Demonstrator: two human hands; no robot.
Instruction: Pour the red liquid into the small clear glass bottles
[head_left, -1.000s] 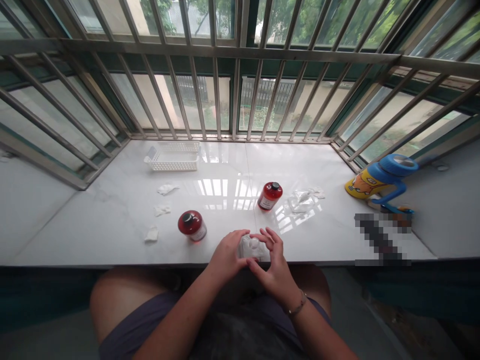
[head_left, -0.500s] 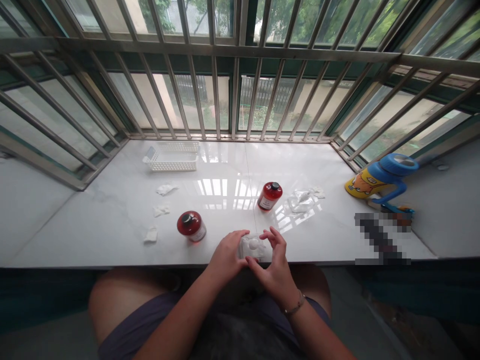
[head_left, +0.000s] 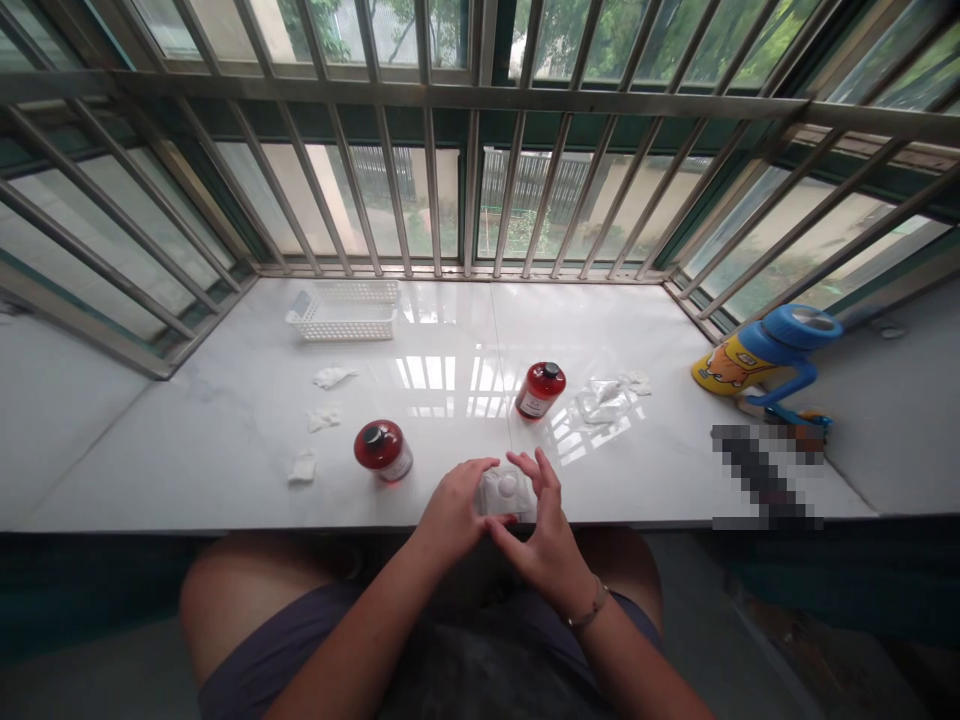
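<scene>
Near the counter's front edge, my left hand is closed around the left side of a small clear plastic case with a round bump on top. My right hand curves around the right side of that case, its thumb at the front edge and its fingers bent at the far right corner. What lies inside the case is hard to make out. Left of my hands stands a red bottle with a black cap. A second red bottle stands beyond them.
A white perforated basket sits at the back left. Crumpled white scraps lie in a column at left. Clear plastic packaging lies right of the far bottle. A blue and yellow drinking bottle stands at right, beside a blurred-out dark object.
The fingers of my right hand have shifted slightly left and down toward the far edge of the plastic case. My left hand keeps its hold; the bottles have not moved.
</scene>
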